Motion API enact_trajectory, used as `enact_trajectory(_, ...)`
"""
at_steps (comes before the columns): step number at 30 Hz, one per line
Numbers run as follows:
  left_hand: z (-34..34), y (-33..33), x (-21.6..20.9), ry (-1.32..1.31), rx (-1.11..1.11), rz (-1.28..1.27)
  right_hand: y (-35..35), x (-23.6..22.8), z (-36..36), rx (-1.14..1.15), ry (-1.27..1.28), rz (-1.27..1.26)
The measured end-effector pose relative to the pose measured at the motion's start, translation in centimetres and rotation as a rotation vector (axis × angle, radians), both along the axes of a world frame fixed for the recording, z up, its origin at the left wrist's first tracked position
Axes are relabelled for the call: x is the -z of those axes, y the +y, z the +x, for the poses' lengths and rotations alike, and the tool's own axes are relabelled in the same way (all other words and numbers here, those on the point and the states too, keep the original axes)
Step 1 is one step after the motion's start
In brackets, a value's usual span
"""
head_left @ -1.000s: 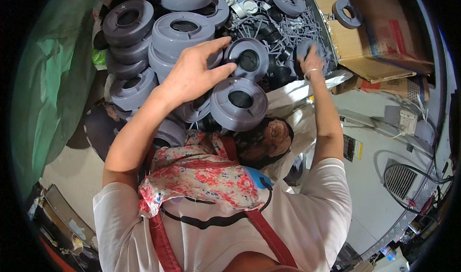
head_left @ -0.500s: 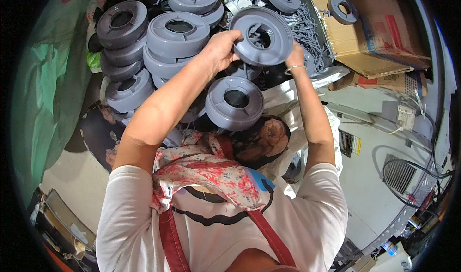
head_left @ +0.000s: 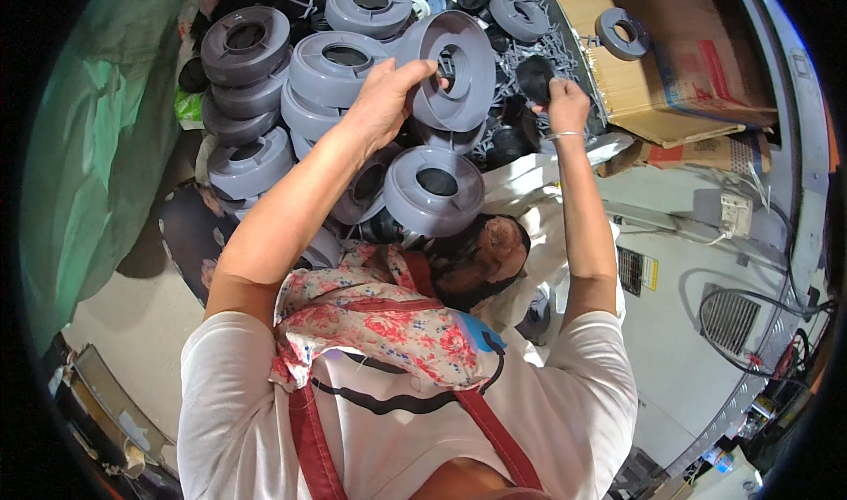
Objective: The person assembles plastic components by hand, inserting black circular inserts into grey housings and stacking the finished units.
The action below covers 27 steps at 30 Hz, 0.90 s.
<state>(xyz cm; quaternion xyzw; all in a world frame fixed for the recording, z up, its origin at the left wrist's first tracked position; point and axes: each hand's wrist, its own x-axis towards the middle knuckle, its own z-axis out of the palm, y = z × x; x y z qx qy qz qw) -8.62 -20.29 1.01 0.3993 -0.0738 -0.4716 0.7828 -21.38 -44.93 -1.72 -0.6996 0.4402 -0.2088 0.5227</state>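
Note:
My left hand (head_left: 389, 94) grips a grey plastic ring (head_left: 472, 103) by its left rim. The ring is tilted on edge, and its threaded centre hole shows. Farther right, my right hand (head_left: 565, 108) pinches a round black plastic cap (head_left: 533, 78) above a heap of thin grey plastic scraps (head_left: 572, 59). Just below the held ring sits another grey ring (head_left: 433, 191) with a black centre. Stacked grey rings (head_left: 340, 66) stand to the left of my left hand, several with black centres.
More grey rings are piled at the far left (head_left: 245, 46). A cardboard box (head_left: 648, 85) at the right has a small grey ring (head_left: 622, 34) on its flap. A green sheet (head_left: 97, 165) hangs at the left; a pale machine panel (head_left: 675, 323) lies to the right.
My right hand has left the ring and moved right, and now holds a black cap. My left hand has shifted slightly left and tilted the ring from nearly flat onto its edge.

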Motion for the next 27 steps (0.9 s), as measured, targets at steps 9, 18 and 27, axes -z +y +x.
enact_trajectory(9,-3.7,3.0,-2.9,0.068,0.057,-0.107,10.1,-9.1,0.1,-0.690,0.068,-0.608)
enact_trajectory(18,-3.5,6.5,-4.5,-0.031,0.296,-0.021,12.3,-13.2,-1.0,-1.277,0.036,-0.928)
enact_trajectory(27,-5.6,5.1,-4.5,-0.422,0.018,0.027,9.3,-9.5,-0.6,-0.671,0.303,0.672)
